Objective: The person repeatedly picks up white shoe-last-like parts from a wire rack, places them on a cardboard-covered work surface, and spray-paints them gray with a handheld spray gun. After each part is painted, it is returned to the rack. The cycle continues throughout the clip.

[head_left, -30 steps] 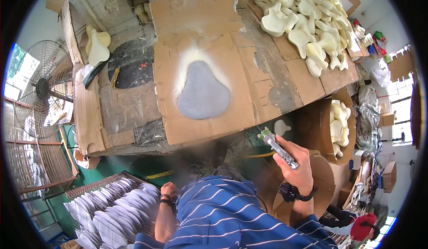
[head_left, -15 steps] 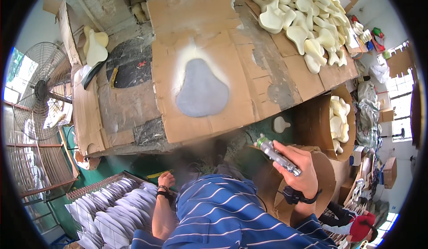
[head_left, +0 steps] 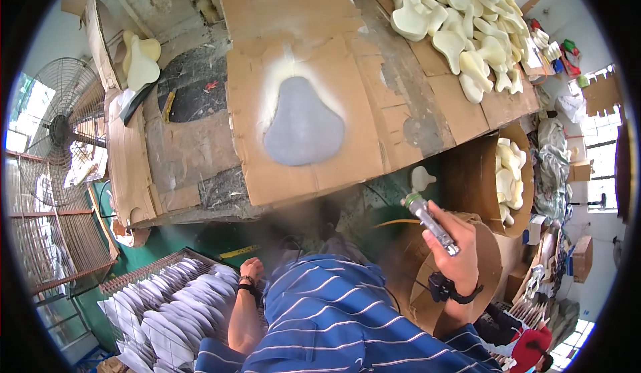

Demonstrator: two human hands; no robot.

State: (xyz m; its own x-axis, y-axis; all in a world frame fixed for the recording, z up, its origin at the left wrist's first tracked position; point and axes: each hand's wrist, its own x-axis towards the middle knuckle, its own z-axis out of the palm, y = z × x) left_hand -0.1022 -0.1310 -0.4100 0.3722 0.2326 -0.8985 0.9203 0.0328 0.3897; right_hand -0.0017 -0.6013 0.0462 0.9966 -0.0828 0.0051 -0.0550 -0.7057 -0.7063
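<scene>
One spray gun (head_left: 429, 215), nozzle blurred, right hand (head_left: 459, 246)

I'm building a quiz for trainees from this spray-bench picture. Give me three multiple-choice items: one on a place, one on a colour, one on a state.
1. Where does the pear-shaped piece lie?
A. on the cardboard sheet on the bench
B. in the rack by the left hand
C. in the round cardboard drum

2. What colour is that piece?
A. cream
B. grey
C. red

3. What is the right hand doing?
A. resting open on the bench
B. gripping a spray gun, raised off the bench
C. holding a cream piece

Answers: 1 A, it lies flat on the cardboard sheet, ringed by pale overspray. 2 B, it is grey, unlike the cream pieces piled at the far right. 3 B, the fingers close round the spray gun near the bench edge, while the left hand is down by the rack.
</scene>
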